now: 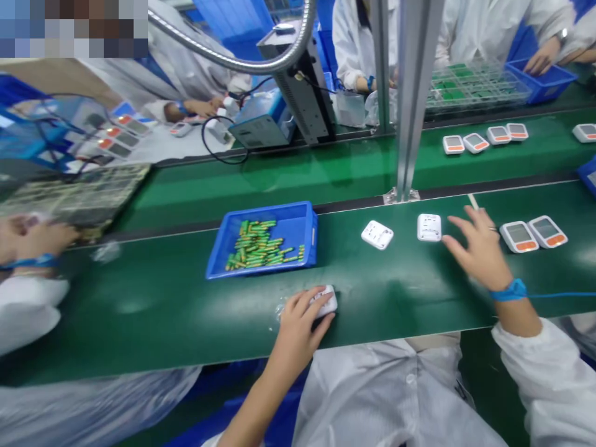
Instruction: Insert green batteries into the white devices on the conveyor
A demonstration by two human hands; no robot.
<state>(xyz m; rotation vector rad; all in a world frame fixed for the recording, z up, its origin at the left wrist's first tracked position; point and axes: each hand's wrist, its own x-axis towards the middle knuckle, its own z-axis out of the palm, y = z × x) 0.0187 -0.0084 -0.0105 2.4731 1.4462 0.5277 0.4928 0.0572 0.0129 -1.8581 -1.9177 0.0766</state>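
My left hand (300, 326) is closed around a small white device (329, 304) lying on the green work surface, its fingers over the top and the thumb at the near side. My right hand (479, 248), with a blue wrist strap, hovers with thumb and fingers apart beside another white device (429, 227), which lies back side up. A short pale stick (473, 201) shows just past its fingers; whether they hold it I cannot tell. Left of that lies a third white device (377, 234), also back up. Two devices with screens and orange buttons (519, 237) lie right of my right hand.
A blue tray (291, 214) of green batteries (258, 245) stands beyond my left hand. A metal post (412, 105) rises at the surface's far edge. More devices (475, 143) lie on the belt behind. A co-worker's hands (40, 239) are at far left; other people sit opposite.
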